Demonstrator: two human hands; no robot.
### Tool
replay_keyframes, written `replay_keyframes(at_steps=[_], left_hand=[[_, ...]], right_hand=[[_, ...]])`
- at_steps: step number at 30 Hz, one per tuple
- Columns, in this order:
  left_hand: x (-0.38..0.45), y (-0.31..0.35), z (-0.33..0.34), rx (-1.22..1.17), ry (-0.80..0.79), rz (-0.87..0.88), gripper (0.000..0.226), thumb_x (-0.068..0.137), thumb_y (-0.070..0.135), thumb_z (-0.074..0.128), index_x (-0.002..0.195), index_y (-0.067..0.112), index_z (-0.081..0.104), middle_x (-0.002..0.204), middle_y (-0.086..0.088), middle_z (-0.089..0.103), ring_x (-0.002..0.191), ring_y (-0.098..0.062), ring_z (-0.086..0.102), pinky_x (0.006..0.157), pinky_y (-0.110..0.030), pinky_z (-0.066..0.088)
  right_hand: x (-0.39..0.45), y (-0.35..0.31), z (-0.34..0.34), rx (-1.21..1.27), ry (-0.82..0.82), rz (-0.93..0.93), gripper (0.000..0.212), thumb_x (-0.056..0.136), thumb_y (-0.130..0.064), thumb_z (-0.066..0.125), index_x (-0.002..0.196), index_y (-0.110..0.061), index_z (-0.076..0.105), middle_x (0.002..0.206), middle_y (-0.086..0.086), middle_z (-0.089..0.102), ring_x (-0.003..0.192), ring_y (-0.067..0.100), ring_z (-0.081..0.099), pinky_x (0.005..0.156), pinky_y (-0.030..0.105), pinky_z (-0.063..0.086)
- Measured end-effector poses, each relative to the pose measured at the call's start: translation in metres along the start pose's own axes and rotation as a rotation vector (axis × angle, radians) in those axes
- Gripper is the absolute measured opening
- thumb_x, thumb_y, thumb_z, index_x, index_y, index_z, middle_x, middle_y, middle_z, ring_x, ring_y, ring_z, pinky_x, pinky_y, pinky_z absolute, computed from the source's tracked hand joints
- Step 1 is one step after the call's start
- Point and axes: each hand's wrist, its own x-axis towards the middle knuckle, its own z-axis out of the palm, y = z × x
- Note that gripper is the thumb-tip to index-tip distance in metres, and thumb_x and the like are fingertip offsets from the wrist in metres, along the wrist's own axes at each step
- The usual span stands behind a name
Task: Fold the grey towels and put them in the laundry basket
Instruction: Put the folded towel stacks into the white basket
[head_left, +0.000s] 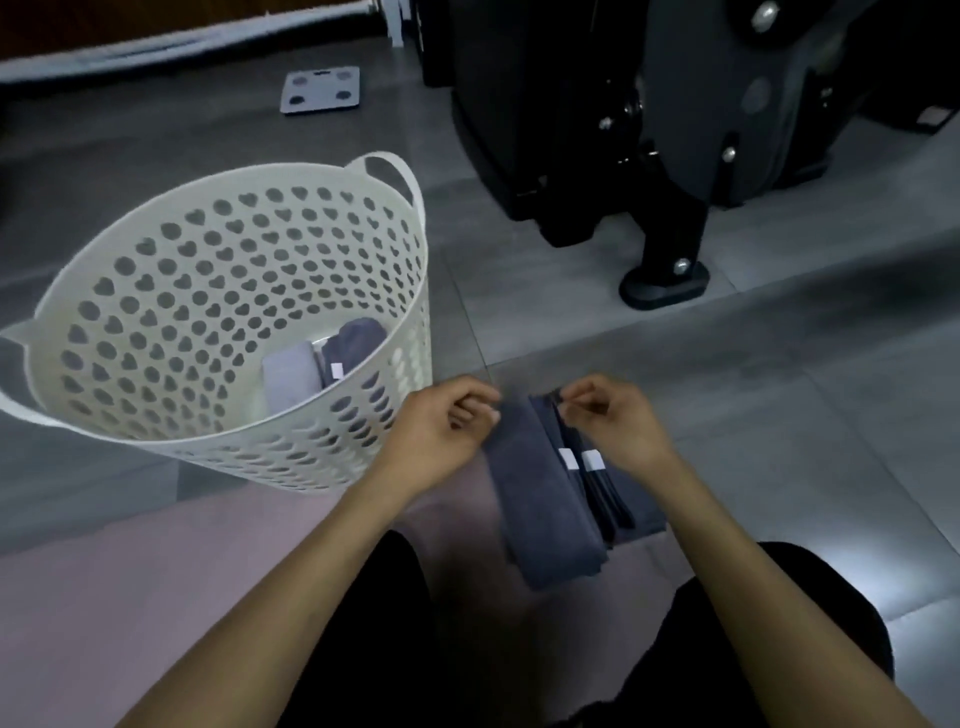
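The folding step is in hand: a grey towel (545, 499) lies on the floor (545, 322) in front of the person, just right of the white laundry basket (156, 332), which already holds two folded towels (322, 358). The left hand (441, 431) pinches the towel's far left corner and the right hand (613, 421) pinches a fold edge at its far right, so each grip is closed on cloth. By judgement, the next move calls for carrying both pinched edges together to square the fold, then lifting the towel left over the basket rim.
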Motion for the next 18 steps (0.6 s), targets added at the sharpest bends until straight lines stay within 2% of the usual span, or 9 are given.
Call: replay_keyframes(at_steps=[3,5,7,9,10,12,15,18], left_hand=[[-0.004,-0.047,0.051,-0.011,-0.007,-0.227,0.029,0.083,0.005,0.069,0.107,0.02,0.062,0.08,0.001,0.066,0.076,-0.014,0.065,0.076,-0.028,0.05],[-0.008,-0.072,0.082,0.064,0.023,-0.351,0.047,0.081,0.011,0.073,0.123,0.015,0.054,0.089,-0.001,0.063,0.087,-0.022,0.065,0.083,-0.033,0.051],[-0.012,-0.086,0.107,0.078,0.093,-0.442,0.072,0.074,0.022,0.079,0.135,0.011,0.043,0.106,-0.007,0.062,0.099,-0.026,0.062,0.091,-0.036,0.05],[-0.01,-0.088,0.127,0.033,0.188,-0.541,0.09,0.069,0.03,0.082,0.143,0.014,0.033,0.126,-0.012,0.056,0.114,-0.029,0.057,0.098,-0.036,0.046],[-0.008,-0.087,0.134,0.006,0.235,-0.576,0.093,0.069,0.029,0.082,0.144,0.015,0.029,0.129,-0.013,0.055,0.117,-0.028,0.056,0.099,-0.034,0.046],[-0.004,-0.086,0.146,-0.059,0.281,-0.635,0.092,0.071,0.028,0.082,0.144,0.015,0.028,0.125,-0.011,0.057,0.114,-0.027,0.058,0.092,-0.029,0.046],[-0.001,-0.083,0.158,-0.076,0.234,-0.778,0.068,0.075,0.036,0.079,0.127,0.011,0.043,0.119,-0.011,0.062,0.111,-0.031,0.059,0.09,-0.033,0.049],[0.007,-0.084,0.162,-0.07,0.229,-0.855,0.058,0.075,0.039,0.079,0.115,0.006,0.054,0.113,-0.009,0.064,0.105,-0.029,0.062,0.083,-0.03,0.049]], right_hand=[[-0.002,0.045,-0.009,-0.032,0.034,0.082,0.015,0.086,-0.009,0.068,0.084,-0.022,0.063,0.081,-0.002,0.067,0.081,0.015,0.064,0.078,0.023,0.049],[-0.002,0.067,-0.014,-0.077,0.023,0.105,0.007,0.085,-0.011,0.069,0.089,-0.016,0.066,0.088,0.004,0.07,0.087,0.019,0.066,0.086,0.031,0.053],[0.001,0.086,-0.018,-0.116,0.033,0.079,0.007,0.084,-0.01,0.07,0.088,-0.014,0.067,0.092,0.007,0.071,0.089,0.023,0.067,0.089,0.039,0.053],[0.005,0.1,-0.024,-0.126,0.034,0.086,0.011,0.084,-0.008,0.069,0.086,-0.018,0.064,0.092,0.007,0.07,0.09,0.024,0.067,0.089,0.039,0.054],[0.008,0.105,-0.026,-0.119,0.034,0.109,0.01,0.085,-0.008,0.067,0.087,-0.017,0.064,0.092,0.006,0.069,0.09,0.023,0.066,0.088,0.037,0.054],[0.016,0.116,-0.029,-0.128,0.054,0.15,0.008,0.086,-0.006,0.064,0.092,-0.012,0.065,0.093,0.005,0.068,0.091,0.02,0.064,0.089,0.032,0.052],[0.027,0.131,-0.027,-0.22,0.074,0.18,0.012,0.087,-0.005,0.058,0.097,-0.005,0.064,0.093,0.002,0.061,0.09,0.017,0.057,0.084,0.024,0.045],[0.033,0.142,-0.023,-0.347,0.036,0.246,0.021,0.089,-0.011,0.051,0.106,-0.001,0.057,0.105,0.015,0.062,0.093,0.031,0.059,0.073,0.028,0.042]])
